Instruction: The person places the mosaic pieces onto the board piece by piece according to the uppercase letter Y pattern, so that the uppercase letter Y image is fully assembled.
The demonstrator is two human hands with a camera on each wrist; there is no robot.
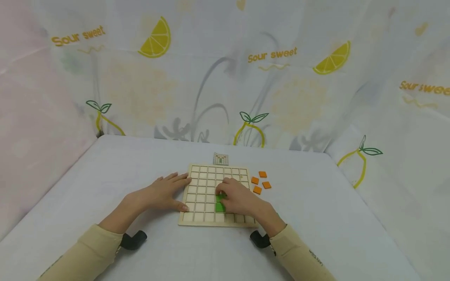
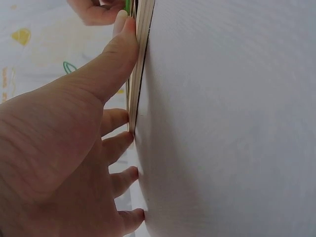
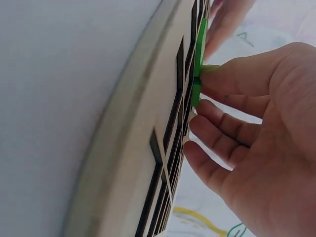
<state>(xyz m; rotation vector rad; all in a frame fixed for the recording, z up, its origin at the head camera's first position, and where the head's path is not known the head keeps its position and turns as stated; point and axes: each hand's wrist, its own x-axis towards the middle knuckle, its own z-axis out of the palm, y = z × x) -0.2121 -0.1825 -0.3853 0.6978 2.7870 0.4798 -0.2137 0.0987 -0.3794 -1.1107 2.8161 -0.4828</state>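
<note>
A wooden grid board (image 1: 202, 224) with square cells lies flat on the white table. Along its left edge rests my left hand (image 1: 163, 192), fingers spread; in the left wrist view the thumb (image 2: 116, 54) lies on the board's rim. My right hand (image 1: 240, 198) is over the middle of the board, fingers bent, pinching a green square tile (image 3: 196, 94) between thumb and index finger. Another green tile (image 1: 220, 207) sits in the cell just nearer to me, touching or nearly touching it. The right fingers partly cover the pinched tile in the head view.
Several loose orange square tiles (image 1: 266, 185) lie right of the board. A small card with a coloured grid pattern (image 1: 220, 159) is just beyond its far edge. Black wrist-worn pieces (image 1: 134, 240) hang below both wrists. Patterned cloth walls (image 1: 211, 78) enclose the table's back and sides.
</note>
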